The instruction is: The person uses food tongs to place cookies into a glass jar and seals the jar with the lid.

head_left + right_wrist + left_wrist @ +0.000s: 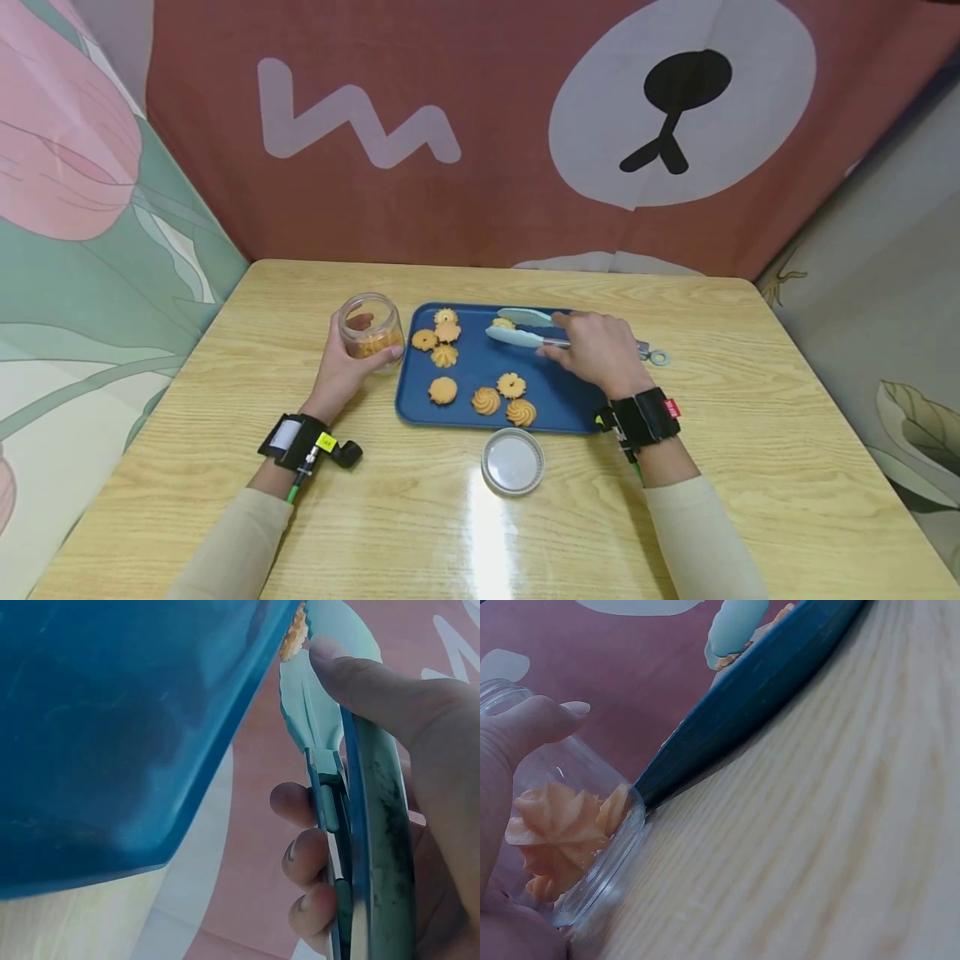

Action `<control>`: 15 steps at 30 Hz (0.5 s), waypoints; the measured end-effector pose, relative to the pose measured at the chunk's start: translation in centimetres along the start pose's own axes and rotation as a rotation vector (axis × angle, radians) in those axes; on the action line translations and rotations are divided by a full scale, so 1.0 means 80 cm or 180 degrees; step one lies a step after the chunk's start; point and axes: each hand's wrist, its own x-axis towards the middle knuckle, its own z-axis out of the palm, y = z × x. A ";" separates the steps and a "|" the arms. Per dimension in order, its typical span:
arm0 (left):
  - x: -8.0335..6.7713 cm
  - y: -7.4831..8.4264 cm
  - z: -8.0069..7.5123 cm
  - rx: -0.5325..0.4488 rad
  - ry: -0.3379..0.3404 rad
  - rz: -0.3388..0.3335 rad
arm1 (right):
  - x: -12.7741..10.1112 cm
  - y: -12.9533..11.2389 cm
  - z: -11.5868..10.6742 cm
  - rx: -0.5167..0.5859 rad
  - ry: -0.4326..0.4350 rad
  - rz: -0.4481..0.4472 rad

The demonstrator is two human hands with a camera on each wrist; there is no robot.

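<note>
1. The right hand's (596, 354) grip curls round the tongs (525, 327), whose pale tips straddle a cookie (503, 323) at the far edge of the blue tray (480, 417).
2. The left hand's (341, 371) grip wraps the open jar (370, 329), steadying it upright on the desk (750, 400) beside the tray, likely for loading.
3. The lid (513, 461) lies nearer the person.

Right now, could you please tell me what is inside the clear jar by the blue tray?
The jar, gripped by the left hand, holds several orange swirl cookies. The fingers cover part of it, so their full number is hidden.
</note>
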 end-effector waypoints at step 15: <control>-0.001 0.001 0.000 0.0020 0.0006 0.0014 | 0.012 -0.023 -0.022 0.0021 0.0315 -0.0239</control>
